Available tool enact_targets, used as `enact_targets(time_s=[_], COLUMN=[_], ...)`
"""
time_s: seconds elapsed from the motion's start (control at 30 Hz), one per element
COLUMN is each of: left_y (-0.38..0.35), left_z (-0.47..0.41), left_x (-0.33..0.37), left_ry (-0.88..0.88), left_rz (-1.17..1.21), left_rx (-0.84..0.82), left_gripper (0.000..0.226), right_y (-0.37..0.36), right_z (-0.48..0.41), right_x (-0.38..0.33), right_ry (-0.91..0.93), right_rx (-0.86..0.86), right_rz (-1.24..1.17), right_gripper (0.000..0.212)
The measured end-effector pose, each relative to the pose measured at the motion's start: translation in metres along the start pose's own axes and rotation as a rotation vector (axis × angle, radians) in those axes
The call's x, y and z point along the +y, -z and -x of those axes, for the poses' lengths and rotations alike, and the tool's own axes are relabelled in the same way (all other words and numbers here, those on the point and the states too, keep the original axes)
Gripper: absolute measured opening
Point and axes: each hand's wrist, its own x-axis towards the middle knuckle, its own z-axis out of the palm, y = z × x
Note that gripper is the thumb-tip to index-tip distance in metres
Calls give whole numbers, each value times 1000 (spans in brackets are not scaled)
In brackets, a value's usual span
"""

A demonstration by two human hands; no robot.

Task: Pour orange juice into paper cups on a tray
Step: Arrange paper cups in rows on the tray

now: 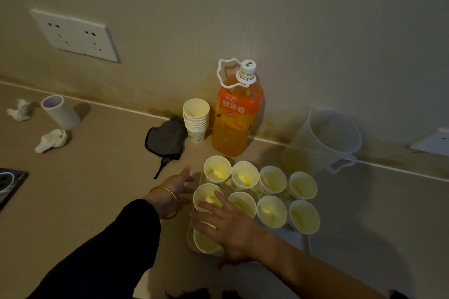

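Note:
A pale tray (pixel 189 238) on the counter carries several paper cups (pixel 244 176), each with a little orange juice at the bottom. The big orange juice bottle (pixel 234 116) stands capped against the wall behind the tray, next to a stack of unused paper cups (pixel 196 119). My left hand (pixel 175 189), with a gold bangle on the wrist, rests at the tray's left edge, fingers spread against the near-left cup (pixel 206 195). My right hand (pixel 226 224) lies palm down with fingers apart over the front-left cups, partly hiding one of them.
A clear plastic jug (pixel 328 138) sits right of the bottle by the wall. A dark cloth (pixel 165 138) lies left of the cup stack. Farther left are a white roll (pixel 60 111) and crumpled tissues (pixel 51 140). A wall socket (pixel 75 35) is above.

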Motion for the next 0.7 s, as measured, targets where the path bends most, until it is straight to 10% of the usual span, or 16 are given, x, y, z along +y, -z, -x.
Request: enact_targets(time_s=[0.23,0.47,0.7], left_y=[2,-3,-14], left_z=[-4,-20,-55], left_x=[17,40,77], left_ry=[-95,-367,-519], left_rz=[30,44,-143], left_rx=[135,352,411], left_gripper=[46,12,84], right_y=[21,45,58], right_z=[8,-13,-21], right_x=[14,56,78], right_ry=[-191,-1045,-1153], right_rx=[331,488,526], right_rz=[-225,-811,-885], right_gripper=[63,39,25])
